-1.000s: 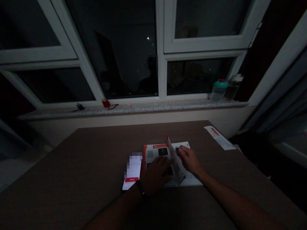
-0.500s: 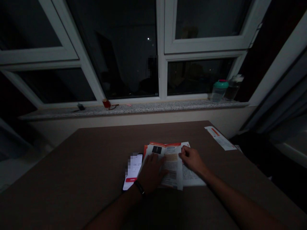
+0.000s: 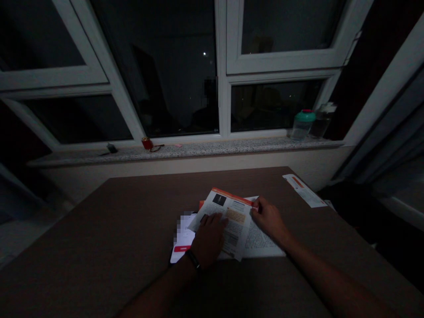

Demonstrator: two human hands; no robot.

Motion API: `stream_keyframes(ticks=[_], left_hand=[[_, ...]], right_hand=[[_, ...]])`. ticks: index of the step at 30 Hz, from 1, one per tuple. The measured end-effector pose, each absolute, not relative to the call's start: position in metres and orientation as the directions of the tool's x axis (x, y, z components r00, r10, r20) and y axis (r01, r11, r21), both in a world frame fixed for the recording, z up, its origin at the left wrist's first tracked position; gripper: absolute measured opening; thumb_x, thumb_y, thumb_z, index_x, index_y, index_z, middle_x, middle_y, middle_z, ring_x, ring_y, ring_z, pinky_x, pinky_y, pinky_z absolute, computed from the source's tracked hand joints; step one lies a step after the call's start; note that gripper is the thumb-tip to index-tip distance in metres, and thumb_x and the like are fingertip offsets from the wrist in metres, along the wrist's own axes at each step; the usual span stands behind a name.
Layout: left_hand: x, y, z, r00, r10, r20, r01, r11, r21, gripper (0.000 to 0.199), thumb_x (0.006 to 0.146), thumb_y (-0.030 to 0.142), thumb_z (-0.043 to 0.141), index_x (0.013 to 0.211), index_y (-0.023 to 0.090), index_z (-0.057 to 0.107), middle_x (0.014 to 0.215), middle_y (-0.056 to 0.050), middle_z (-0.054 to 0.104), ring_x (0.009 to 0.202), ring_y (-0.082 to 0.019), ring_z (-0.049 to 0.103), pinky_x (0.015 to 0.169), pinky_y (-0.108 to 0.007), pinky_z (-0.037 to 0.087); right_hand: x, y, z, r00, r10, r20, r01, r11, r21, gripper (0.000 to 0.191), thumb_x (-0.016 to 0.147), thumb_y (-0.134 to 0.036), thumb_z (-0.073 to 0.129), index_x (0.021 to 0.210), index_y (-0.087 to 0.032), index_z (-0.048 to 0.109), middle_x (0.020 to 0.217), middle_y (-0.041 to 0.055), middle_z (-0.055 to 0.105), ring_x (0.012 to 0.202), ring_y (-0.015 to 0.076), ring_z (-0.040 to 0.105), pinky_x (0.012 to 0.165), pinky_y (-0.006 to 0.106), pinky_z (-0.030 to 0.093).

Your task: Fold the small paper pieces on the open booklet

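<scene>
Left hand (image 3: pixel 209 239) lies flat, fingers spread, pressing the folded leaflet (image 3: pixel 232 223) onto the brown table (image 3: pixel 99 238); right hand (image 3: pixel 270 219) pinches the leaflet's upper edge between thumb and fingers. Leaflet bears an orange header band, print unreadable; smartphone (image 3: pixel 181 234) lies just left, screen blurred, red button illegible; orange-marked paper slip (image 3: pixel 304 190) sits at the table's far corner.

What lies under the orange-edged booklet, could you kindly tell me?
A printed white sheet shows at right and a lit smartphone at left; the middle beneath the orange-edged booklet is covered.
</scene>
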State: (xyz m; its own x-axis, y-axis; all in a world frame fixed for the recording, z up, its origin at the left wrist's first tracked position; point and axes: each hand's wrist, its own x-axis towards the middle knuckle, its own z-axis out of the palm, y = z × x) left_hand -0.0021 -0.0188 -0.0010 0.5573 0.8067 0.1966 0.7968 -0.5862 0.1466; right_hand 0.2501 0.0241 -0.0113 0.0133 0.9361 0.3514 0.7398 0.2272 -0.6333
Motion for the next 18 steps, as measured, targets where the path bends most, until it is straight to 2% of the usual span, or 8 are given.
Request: stream_keyframes(ticks=[4, 8, 14, 18], left_hand=[[0.0004, -0.0201, 0.0014, 0.547, 0.811, 0.205, 0.797, -0.580, 0.167, 0.038, 0.093, 0.018, 0.046, 0.131, 0.018, 0.053, 0.142, -0.012, 0.048, 0.134, -0.027, 0.041, 0.113, -0.051, 0.028], [0.0015, -0.0203, 0.0032, 0.548, 0.814, 0.195, 0.794, -0.579, 0.186, 0.037, 0.093, 0.023, 0.049, 0.129, 0.017, 0.052, 0.144, -0.012, 0.047, 0.136, -0.028, 0.040, 0.114, -0.052, 0.028], [0.0001, -0.0206, 0.0014, 0.580, 0.797, 0.171, 0.766, -0.604, 0.219, 0.050, 0.089, 0.037, 0.061, 0.133, 0.016, 0.047, 0.148, -0.015, 0.042, 0.136, -0.032, 0.038, 0.113, -0.054, 0.029], [-0.0002, -0.0216, 0.0011, 0.594, 0.780, 0.197, 0.743, -0.626, 0.237, 0.047, 0.087, 0.032, 0.062, 0.130, 0.017, 0.050, 0.143, -0.013, 0.046, 0.134, -0.031, 0.039, 0.112, -0.053, 0.031]], right_hand=[[0.2484, 0.0225, -0.0057, 0.097, 0.896, 0.433, 0.673, 0.261, -0.692, 0.006, 0.080, -0.027, 0.051, 0.081, -0.021, 0.052, 0.076, 0.0019, 0.061, 0.069, 0.0182, 0.057, 0.063, 0.027, 0.039], [0.2473, 0.0227, -0.0047, 0.200, 0.877, 0.438, 0.605, 0.241, -0.759, 0.013, 0.082, -0.033, 0.053, 0.084, -0.020, 0.056, 0.079, 0.0031, 0.063, 0.071, 0.0193, 0.058, 0.066, 0.030, 0.041], [0.2435, 0.0243, -0.0126, 0.125, 0.931, 0.344, 0.542, 0.226, -0.809, 0.014, 0.082, -0.033, 0.054, 0.086, -0.020, 0.058, 0.082, 0.0038, 0.066, 0.070, 0.0191, 0.061, 0.066, 0.030, 0.045], [0.2428, 0.0246, -0.0139, 0.107, 0.939, 0.327, 0.506, 0.231, -0.831, 0.013, 0.081, -0.032, 0.055, 0.084, -0.020, 0.058, 0.082, 0.0041, 0.067, 0.072, 0.0195, 0.061, 0.068, 0.030, 0.046]])
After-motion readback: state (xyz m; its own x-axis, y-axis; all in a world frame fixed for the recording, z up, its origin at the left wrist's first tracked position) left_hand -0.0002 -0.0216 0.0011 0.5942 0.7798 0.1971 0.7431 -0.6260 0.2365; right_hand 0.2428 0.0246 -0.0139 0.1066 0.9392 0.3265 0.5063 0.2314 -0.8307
